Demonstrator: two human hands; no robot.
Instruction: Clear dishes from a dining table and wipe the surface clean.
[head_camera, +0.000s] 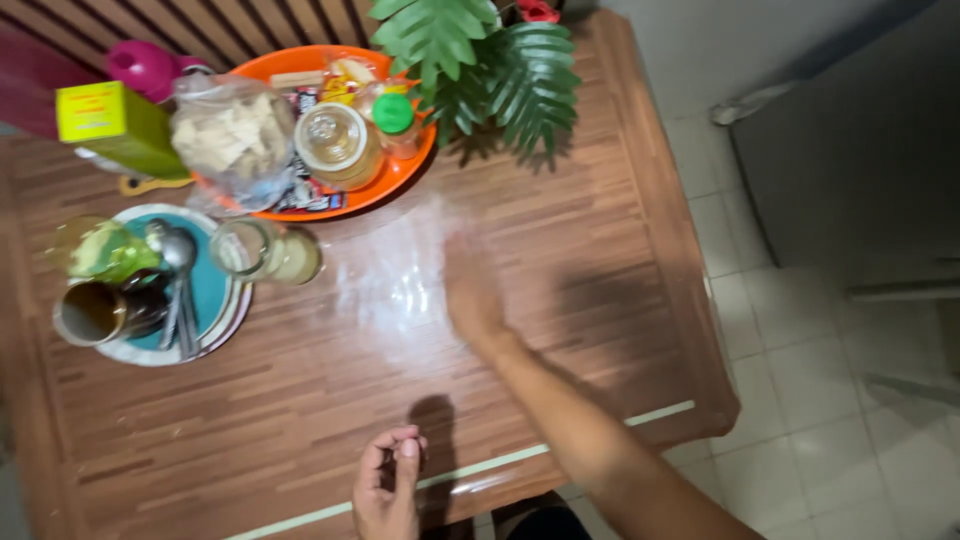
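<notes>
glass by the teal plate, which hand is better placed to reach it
Probably the right hand: it is stretched flat over the wooden table, near the glass. The left hand is curled, fingers bunched, at the table's near edge, farther off. Motion blur hides whether the right hand holds anything.

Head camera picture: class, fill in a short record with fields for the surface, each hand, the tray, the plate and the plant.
surface: brown wooden slatted table, pale smear in the middle
right hand: blurred, flat over the table beside the smear, holds nothing
left hand: fingers curled at the near edge; contents cannot be told
tray: round orange tray with clear glass jar, green-capped bottle, plastic bag of pale pieces
plate: round teal plate bearing metal spoons
plant: green leafy plant at the far edge
</notes>
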